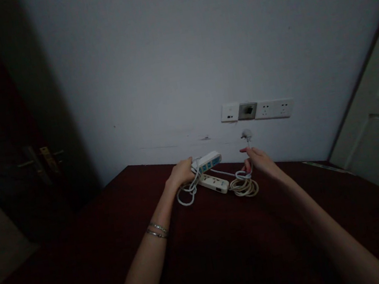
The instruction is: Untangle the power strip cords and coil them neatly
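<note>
My left hand (183, 171) is closed around the end of a white power strip (209, 159) with blue socket faces, tilted above the table. Loops of its white cord (188, 203) hang beneath that hand. At the wall side, my right hand (257, 158) grips a stretch of white cord, with a pale plug (246, 134) sticking up above the fingers. Some of those fingers are hidden. A second, cream power strip (214, 184) lies on the table between my hands, just below the first. Its coiled cord (244, 187) rests at its right end, near my right hand.
A dark red table (205, 252) reaches to the wall. Above it are wall sockets (274, 109), a grey-framed wall plate (247, 110) and a white outlet plate (229, 112). A dark door with a handle (49, 159) stands left, a pale panelled door (377, 101) right.
</note>
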`<state>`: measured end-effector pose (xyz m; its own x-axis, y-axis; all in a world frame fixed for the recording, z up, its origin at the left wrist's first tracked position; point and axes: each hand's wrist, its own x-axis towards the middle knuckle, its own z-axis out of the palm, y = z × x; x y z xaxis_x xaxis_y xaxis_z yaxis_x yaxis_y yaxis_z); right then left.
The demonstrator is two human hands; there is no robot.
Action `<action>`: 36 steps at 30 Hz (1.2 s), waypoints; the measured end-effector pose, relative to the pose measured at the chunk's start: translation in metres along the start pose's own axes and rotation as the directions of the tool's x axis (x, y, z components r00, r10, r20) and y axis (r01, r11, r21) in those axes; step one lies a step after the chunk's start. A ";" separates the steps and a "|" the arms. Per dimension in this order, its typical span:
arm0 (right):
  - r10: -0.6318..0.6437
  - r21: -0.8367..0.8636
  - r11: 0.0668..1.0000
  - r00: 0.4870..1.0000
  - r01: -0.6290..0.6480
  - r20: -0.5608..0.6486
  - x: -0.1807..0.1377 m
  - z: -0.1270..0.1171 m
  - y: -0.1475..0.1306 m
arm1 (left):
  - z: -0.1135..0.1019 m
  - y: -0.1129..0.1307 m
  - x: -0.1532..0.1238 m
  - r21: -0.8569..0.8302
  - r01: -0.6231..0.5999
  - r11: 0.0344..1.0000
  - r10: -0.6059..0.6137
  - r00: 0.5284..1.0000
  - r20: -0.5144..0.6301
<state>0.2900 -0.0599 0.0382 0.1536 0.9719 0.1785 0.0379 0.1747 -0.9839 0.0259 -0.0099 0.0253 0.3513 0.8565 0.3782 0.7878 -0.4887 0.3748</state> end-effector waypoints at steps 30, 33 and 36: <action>-0.066 0.602 0.795 0.997 0.074 -0.036 -0.028 -0.008 -0.022 | -0.006 0.059 -0.019 -0.906 0.182 0.382 0.371 0.867 0.331; -0.219 0.565 0.779 0.962 0.273 -0.163 -0.030 0.001 -0.016 | 0.008 0.055 -0.014 -0.929 0.299 0.217 0.137 0.933 0.332; -0.341 0.406 0.827 0.921 0.389 -0.188 -0.030 0.006 -0.013 | 0.011 0.054 -0.007 -0.922 0.384 0.057 0.042 0.921 0.386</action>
<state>0.2791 -0.0904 0.0452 0.3138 0.8061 0.5017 -0.3094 0.5864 -0.7486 0.0711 -0.0402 0.0339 0.5526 0.8326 0.0373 -0.2867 0.1479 0.9465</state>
